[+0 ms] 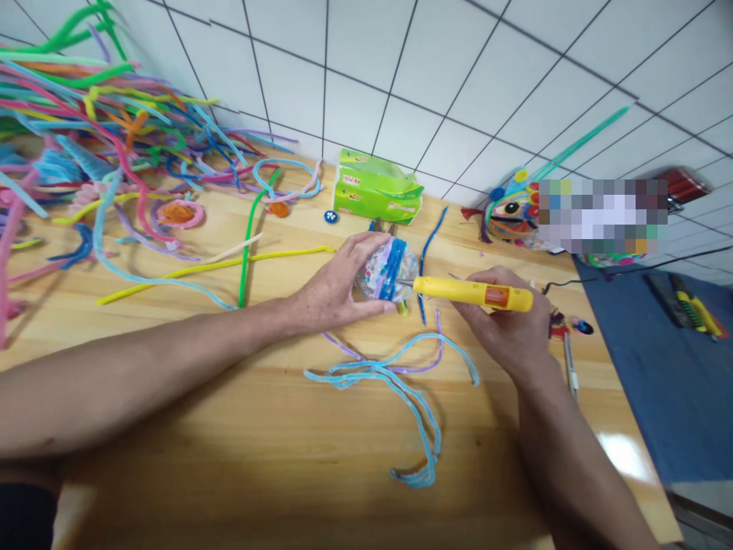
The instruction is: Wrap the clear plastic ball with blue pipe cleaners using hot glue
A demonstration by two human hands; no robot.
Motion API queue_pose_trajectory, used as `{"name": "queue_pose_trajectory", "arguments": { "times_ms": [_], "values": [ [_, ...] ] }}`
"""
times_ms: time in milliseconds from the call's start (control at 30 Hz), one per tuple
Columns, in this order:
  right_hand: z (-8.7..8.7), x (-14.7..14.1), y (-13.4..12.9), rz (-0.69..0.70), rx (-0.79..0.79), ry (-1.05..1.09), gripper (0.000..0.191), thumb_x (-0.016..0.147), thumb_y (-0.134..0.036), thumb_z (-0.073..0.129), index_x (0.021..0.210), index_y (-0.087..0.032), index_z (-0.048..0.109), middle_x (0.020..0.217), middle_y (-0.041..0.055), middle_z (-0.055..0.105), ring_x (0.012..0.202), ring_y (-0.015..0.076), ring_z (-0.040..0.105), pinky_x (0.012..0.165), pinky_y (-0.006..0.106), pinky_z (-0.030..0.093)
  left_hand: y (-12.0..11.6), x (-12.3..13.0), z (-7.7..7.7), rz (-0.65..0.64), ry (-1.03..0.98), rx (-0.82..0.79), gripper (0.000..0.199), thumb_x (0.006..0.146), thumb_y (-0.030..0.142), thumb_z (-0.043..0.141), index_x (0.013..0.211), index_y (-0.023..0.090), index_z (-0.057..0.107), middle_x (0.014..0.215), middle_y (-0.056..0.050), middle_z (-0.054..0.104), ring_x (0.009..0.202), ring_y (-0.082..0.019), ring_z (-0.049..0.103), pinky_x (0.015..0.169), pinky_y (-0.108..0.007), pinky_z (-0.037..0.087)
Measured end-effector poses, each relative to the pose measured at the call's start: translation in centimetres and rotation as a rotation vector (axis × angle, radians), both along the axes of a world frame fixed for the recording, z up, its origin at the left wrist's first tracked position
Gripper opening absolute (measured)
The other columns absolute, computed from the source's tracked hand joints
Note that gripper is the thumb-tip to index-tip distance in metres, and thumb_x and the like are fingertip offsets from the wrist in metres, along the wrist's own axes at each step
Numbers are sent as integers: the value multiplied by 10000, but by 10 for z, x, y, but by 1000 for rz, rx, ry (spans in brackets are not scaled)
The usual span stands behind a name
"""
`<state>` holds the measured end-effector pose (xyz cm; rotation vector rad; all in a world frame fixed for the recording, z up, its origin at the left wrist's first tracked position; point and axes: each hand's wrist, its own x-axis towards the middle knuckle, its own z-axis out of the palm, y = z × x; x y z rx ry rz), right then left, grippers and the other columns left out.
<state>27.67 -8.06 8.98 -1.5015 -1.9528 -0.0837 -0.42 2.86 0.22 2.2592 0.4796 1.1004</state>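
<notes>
My left hand is curled around a clear, rounded plastic body banded with blue and purple pipe cleaners, and keeps it on its side against the table. In my right hand is a yellow hot glue gun, its thin metal nozzle pointing left and reaching the banded side of the plastic body. Whether the nozzle touches it, I cannot tell. Just below lie bent light-blue pipe cleaners with a purple one among them. A dark-blue pipe cleaner lies between my hands.
A heap of coloured pipe cleaners fills the table's back left. A green tissue pack lies by the tiled wall, a blue button beside it. A decorated figure stands back right. A white cutter lies near the right edge.
</notes>
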Motion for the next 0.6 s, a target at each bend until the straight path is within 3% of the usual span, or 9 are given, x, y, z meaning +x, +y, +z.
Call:
{"name": "queue_pose_trajectory", "arguments": {
  "times_ms": [600],
  "values": [
    [0, 0, 2, 34, 39, -19, 233, 965, -472, 800, 930, -260, 712, 807, 16, 779, 627, 195, 711, 595, 316, 561, 0, 1, 0, -11, -18, 27, 978, 953, 496, 851, 1724, 271, 294, 1649, -208, 502, 1584, -400, 486, 1321, -652, 448]
  ]
}}
